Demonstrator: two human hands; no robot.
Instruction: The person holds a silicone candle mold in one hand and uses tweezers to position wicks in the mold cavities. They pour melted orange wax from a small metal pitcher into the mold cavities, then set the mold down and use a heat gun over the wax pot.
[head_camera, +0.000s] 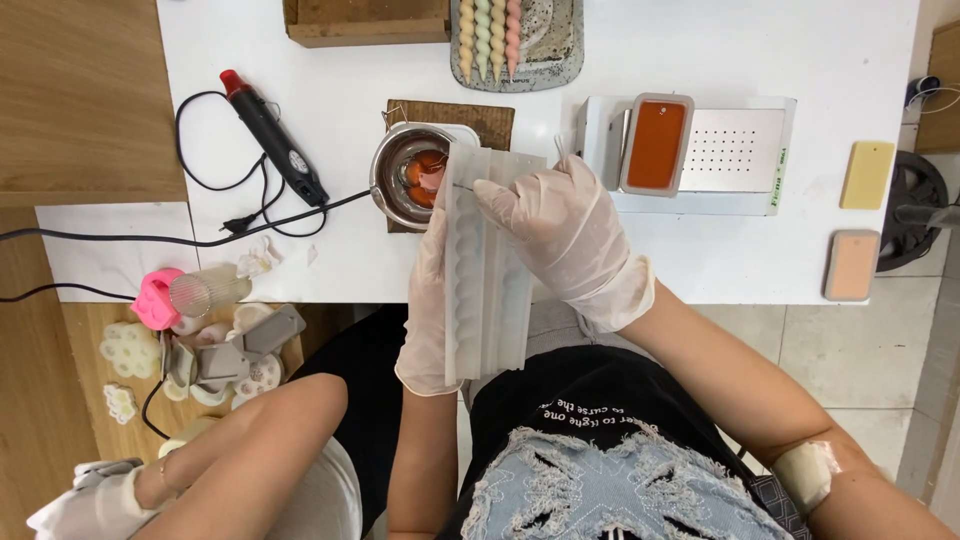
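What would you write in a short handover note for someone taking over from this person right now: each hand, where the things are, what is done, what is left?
Left hand, gloved: grips the long translucent white mould from its side, held above the table edge.
Right hand, gloved: rests on the mould's top, fingers pinching a thin wire or wick.
Metal pot of orange wax sits on a wooden board just beyond the mould.
Done: wax looks melted.
Left: the mould appears unfilled.

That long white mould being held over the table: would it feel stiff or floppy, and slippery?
The white mould probably flexes a little, looking like soft translucent rubber. The left hand supports its length, suggesting some sag. Likely light, and grippy against gloves.
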